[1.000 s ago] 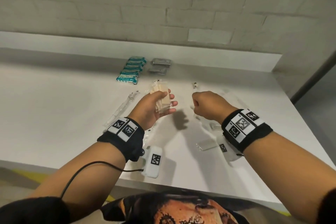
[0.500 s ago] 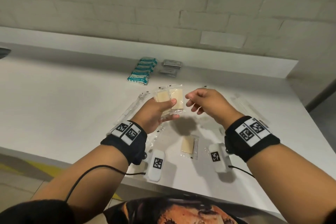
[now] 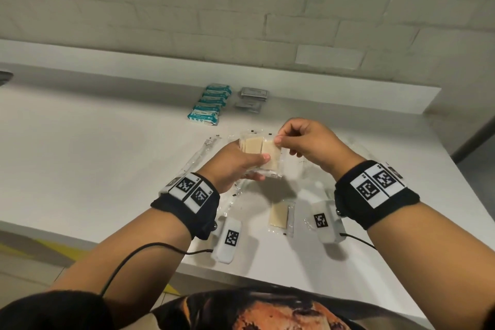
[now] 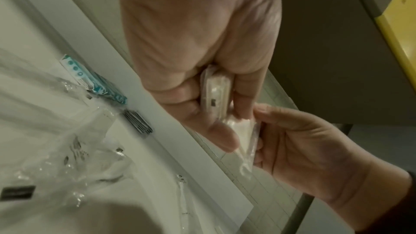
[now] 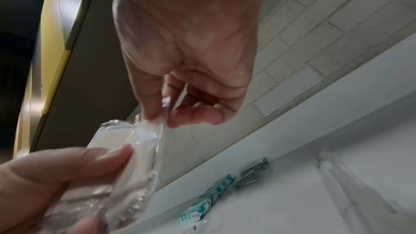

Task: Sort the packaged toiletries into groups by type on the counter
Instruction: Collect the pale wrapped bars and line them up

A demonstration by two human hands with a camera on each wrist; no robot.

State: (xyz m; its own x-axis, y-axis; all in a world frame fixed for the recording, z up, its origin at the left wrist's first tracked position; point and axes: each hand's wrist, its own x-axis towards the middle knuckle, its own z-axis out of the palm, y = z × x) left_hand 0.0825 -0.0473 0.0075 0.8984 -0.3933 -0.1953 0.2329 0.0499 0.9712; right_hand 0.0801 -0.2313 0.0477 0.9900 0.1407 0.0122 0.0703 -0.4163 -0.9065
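Observation:
My left hand [image 3: 255,169] holds a small stack of cream packets in clear wrap [image 3: 253,145] above the counter, thumb across the front. My right hand [image 3: 279,141] pinches the top right corner of the front packet [image 3: 270,158] between thumb and forefinger. In the left wrist view the stack [image 4: 216,92] sits edge-on in the left hand's fingers [image 4: 191,113], with the right hand [image 4: 303,149] on its wrapper. In the right wrist view the right hand's fingertips [image 5: 155,111] grip the wrapper's edge [image 5: 146,136]. One more cream packet [image 3: 279,214] lies flat near the front edge.
A row of teal packs [image 3: 209,104] and a few grey sachets [image 3: 251,100] lie at the back of the white counter [image 3: 93,155]. Long clear-wrapped items [image 3: 199,155] lie left of the hands, crumpled clear wrappers [image 4: 78,157] beneath them. A brick wall stands behind.
The right hand rose from a fist over the counter, opened beside the stack, and now pinches the front packet's corner. The left hand lifted the stack slightly.

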